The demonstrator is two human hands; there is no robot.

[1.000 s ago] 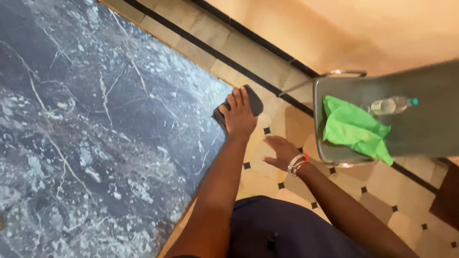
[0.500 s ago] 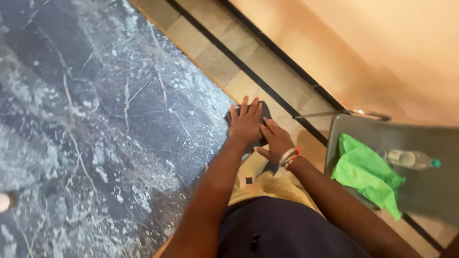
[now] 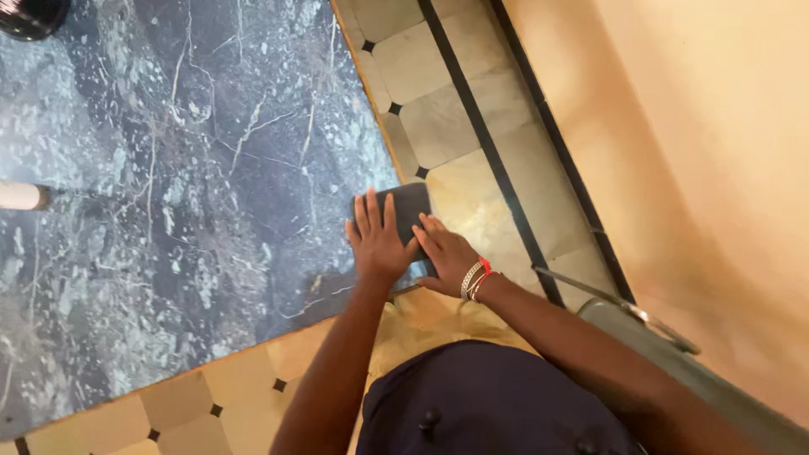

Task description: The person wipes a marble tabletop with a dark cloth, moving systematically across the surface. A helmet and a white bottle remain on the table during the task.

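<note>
A dark grey cloth (image 3: 406, 209) lies flat at the corner of a dark blue marble tabletop (image 3: 168, 211). My left hand (image 3: 375, 240) presses palm-down on the cloth's left part, fingers spread. My right hand (image 3: 447, 253), with bead and metal bracelets at the wrist, rests on the cloth's right edge beside the left hand. Both hands touch the cloth from above; neither grips it.
Beige floor tiles with small black diamonds (image 3: 447, 126) run beside the table, edged by a black strip along a cream wall (image 3: 716, 152). A grey chair edge with a metal frame (image 3: 657, 329) stands at lower right. A black round object (image 3: 29, 13) sits at top left.
My view has swung left, so the green cloth and the bottle on the chair have left the picture. My right hand came from the air onto the cloth beside my left.
</note>
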